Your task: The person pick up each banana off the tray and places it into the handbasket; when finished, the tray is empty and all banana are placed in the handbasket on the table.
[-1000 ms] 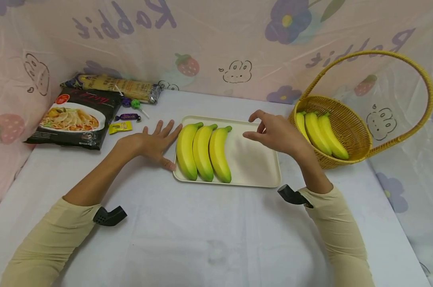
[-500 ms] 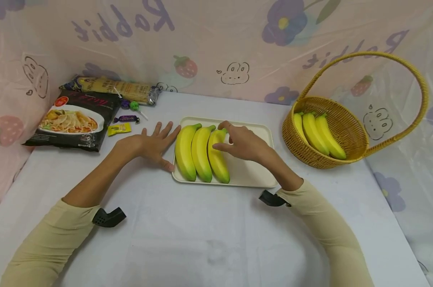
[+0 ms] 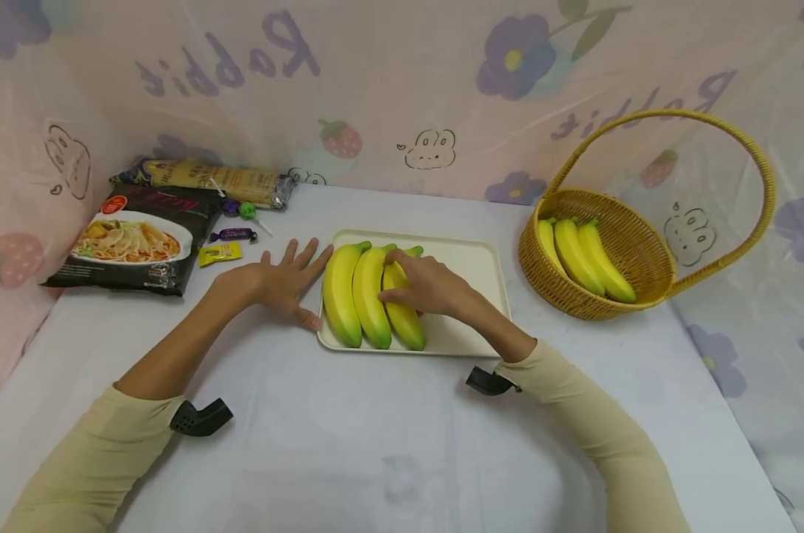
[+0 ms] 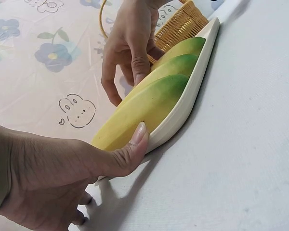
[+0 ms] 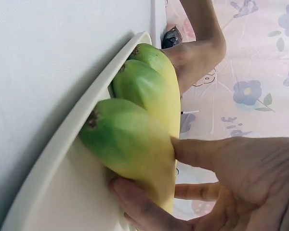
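Note:
Three yellow bananas with green tips lie side by side on the left part of a cream tray. My right hand grips the rightmost banana around its middle. In the right wrist view, the thumb and fingers lie on opposite sides of that banana, which still rests on the tray. My left hand is spread on the table at the tray's left edge, beside the leftmost banana. The left wrist view shows its thumb against the tray's rim.
At the right stands a wicker basket with a tall handle, holding several bananas. At the back left lie a black noodle packet, a long pasta packet, lollipops, a purple candy and a yellow candy.
My right hand has moved left from above the tray's right part and lowered onto the rightmost banana, gripping it. My left hand has stayed at the tray's edge.

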A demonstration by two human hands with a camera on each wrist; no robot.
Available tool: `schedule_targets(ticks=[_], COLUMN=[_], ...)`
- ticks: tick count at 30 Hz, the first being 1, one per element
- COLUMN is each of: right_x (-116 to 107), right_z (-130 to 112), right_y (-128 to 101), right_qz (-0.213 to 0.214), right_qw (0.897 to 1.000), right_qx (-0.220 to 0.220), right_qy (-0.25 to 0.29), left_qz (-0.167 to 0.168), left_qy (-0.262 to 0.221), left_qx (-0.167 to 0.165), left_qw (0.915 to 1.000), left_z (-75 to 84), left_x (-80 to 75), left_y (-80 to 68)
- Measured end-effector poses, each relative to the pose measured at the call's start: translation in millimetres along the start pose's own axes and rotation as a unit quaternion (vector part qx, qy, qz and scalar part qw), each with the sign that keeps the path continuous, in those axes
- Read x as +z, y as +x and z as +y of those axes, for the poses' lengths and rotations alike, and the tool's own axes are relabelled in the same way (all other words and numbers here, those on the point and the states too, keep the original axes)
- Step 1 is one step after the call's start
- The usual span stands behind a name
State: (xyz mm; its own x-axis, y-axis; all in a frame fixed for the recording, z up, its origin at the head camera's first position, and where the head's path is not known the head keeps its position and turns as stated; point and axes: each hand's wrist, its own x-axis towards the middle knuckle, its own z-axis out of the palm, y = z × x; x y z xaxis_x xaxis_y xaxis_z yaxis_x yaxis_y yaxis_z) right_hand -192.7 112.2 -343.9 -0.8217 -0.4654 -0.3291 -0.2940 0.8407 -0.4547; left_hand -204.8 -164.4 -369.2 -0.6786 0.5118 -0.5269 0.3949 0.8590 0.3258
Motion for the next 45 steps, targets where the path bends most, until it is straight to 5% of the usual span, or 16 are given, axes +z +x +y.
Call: schedule_targets(ticks=[10, 18, 26, 35, 45], right_x=[-7.3, -58.1, -104.5, -138.7, -151.9], right_z=[2.0, 25.0, 58.9, 104.4, 145.6], right_y=[-6.9, -45.2, -86.6, -109.1, -113.1], right_qz=[0.033, 0.111, 0.167, 0.166, 0.169], right_qw=[0.999, 0.994, 0.984, 0.977, 0.969], right_qx=[-0.006, 0.003, 0.060, 0.131, 0.172], right_qy=[-0.043, -0.010, -0.018, -0.034, -0.050], left_qz=[0.008, 0.002, 0.000, 0.001, -0.001], left_qy=[-0.004, -0.006, -0.001, -0.001, 0.001], left_qx=[-0.003, -0.008, -0.006, -0.004, -0.006], left_qw=[1.0000, 1.0000, 1.0000, 1.0000, 1.0000], left_z=[-8.8, -2.3, 2.5, 2.0, 1.1], left_x=[6.3, 3.2, 0.5, 0.5, 1.3], left_y=[7.8, 2.3, -2.3, -2.5, 0.1])
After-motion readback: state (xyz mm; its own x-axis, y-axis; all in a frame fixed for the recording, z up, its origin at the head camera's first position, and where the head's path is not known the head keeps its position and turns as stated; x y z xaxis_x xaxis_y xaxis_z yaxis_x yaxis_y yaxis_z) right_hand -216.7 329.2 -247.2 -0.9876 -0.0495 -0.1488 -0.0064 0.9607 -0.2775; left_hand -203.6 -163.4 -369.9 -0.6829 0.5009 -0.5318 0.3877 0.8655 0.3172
